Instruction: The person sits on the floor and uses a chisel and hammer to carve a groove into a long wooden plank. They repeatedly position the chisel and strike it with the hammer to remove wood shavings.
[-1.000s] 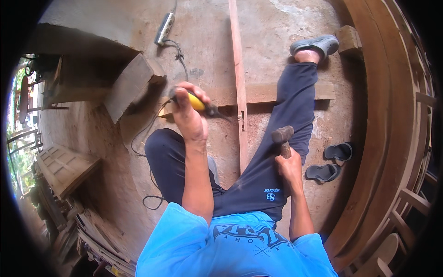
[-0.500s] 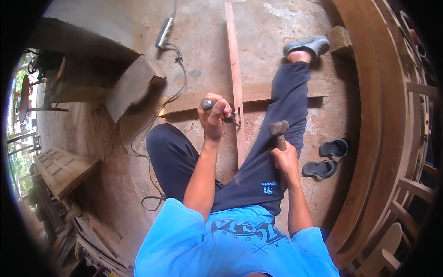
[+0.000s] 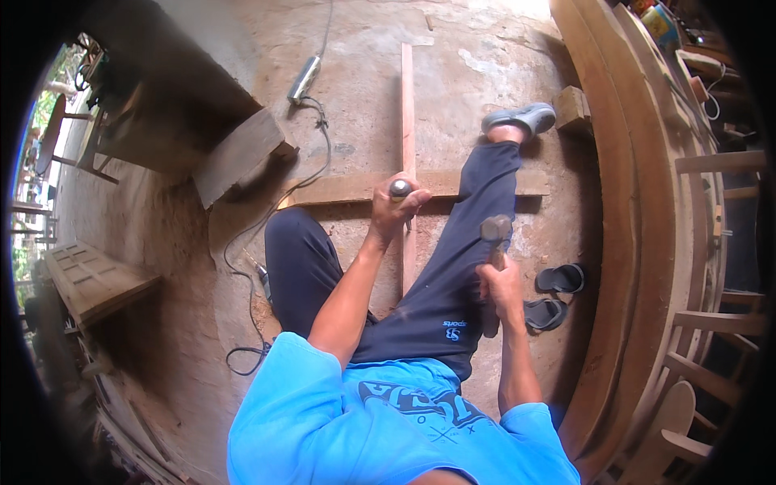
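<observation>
Far left of a narrow wooden strip (image 3: 407,113) on a workshop floor, a panelled wooden piece (image 3: 101,279) sits near the edge of view. Closer to the strip on that side are a heavy wooden block (image 3: 242,158), a silver-grey power strip (image 3: 304,79) trailing a dark cord (image 3: 325,133) and, beside the worker's bent left knee, what looks like a drill (image 3: 263,280), partly hidden.

At the strip itself, which lies across a wider board (image 3: 327,191), the left hand (image 3: 394,206) is wrapped tightly around a hand tool (image 3: 399,189), its round metal cap facing up. Whether its tip touches the strip cannot be told. In the earlier frame, 0.5 seconds before, the tool leaned, its side showing; now it stands nearly end-on.

Dark print crosses the worker's blue shirt (image 3: 283,412); light-blue lettering marks the navy trousers (image 3: 404,331). Right of the strip, the right hand (image 3: 503,284) grips a hammer (image 3: 495,230) around its handle, both blurred, the head above the outstretched right leg.

Farther right of the strip lie 2 dark sandals (image 3: 546,314), then long timbers (image 3: 626,242); beyond them, a greenish, can-like container (image 3: 661,26) is too small to show its contents.
</observation>
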### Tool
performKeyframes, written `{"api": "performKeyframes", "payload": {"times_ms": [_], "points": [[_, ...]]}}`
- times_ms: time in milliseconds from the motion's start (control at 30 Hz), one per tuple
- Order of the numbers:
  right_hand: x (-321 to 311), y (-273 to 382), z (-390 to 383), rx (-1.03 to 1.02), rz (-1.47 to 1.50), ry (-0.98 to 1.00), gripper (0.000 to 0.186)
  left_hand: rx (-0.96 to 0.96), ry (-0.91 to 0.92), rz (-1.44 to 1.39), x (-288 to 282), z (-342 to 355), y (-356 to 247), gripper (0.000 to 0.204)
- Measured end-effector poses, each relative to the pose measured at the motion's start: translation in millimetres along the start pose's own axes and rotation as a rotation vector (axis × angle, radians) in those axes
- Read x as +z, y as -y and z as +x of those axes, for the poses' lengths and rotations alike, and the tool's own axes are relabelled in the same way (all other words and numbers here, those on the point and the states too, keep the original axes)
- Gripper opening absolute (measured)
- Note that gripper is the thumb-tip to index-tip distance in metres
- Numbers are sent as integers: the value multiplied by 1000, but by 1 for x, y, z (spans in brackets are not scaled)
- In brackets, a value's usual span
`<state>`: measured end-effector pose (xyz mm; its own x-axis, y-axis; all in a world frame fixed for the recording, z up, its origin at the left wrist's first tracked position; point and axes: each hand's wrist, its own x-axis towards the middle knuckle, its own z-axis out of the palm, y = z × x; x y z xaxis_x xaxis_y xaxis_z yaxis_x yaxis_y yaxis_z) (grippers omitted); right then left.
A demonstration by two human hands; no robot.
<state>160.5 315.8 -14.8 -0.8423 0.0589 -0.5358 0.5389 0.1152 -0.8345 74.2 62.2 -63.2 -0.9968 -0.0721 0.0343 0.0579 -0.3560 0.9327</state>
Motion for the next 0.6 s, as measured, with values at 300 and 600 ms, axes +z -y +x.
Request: {"api": "performKeyframes", "payload": {"times_ms": [300,600], "points": [[-14,121,-39,-364,101,-38,13,14,-64,-21,-1,1,1,19],[-2,156,-67,-435,104,25,15,80,19,148,2,-9,11,25]]}}
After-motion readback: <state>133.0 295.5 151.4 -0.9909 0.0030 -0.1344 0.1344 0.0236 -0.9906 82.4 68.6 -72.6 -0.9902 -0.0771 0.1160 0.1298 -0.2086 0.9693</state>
